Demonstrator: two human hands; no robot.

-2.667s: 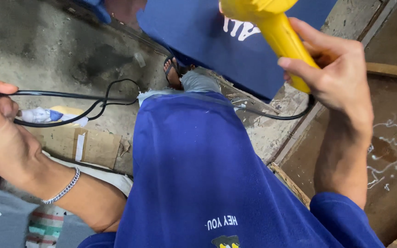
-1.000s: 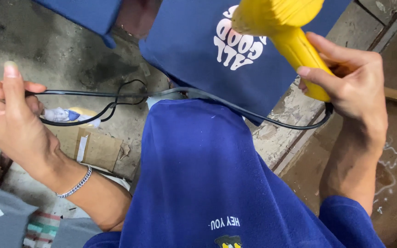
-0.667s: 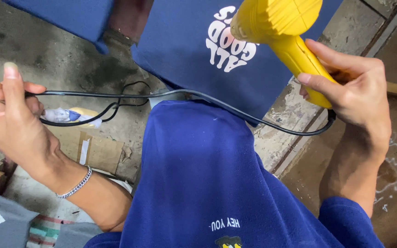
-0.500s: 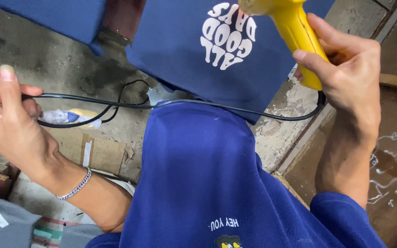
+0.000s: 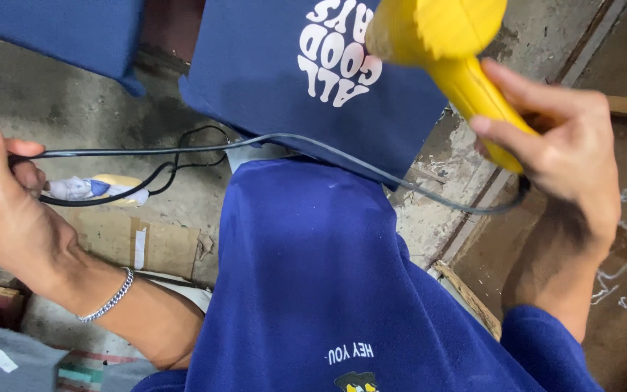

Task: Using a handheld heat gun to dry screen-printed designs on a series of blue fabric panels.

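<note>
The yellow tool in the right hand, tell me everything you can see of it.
The yellow tool looks like smooth plastic, with a bulky body at the top of the view and a narrower handle slanting down to the right. The right hand wraps that handle, forefinger lying along it. A black cord leaves the handle's lower end and runs across the blue shirt to the left hand, which pinches it. The body is motion-blurred and partly cut off, so its front cannot be seen.

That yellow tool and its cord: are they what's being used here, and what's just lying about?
In use:
- yellow heat tool, gripped in the right hand
- black cord, pinched in the left hand
- navy printed fabric under the tool

Lying about:
- cardboard piece
- wrapped yellow object
- wooden strip
</note>
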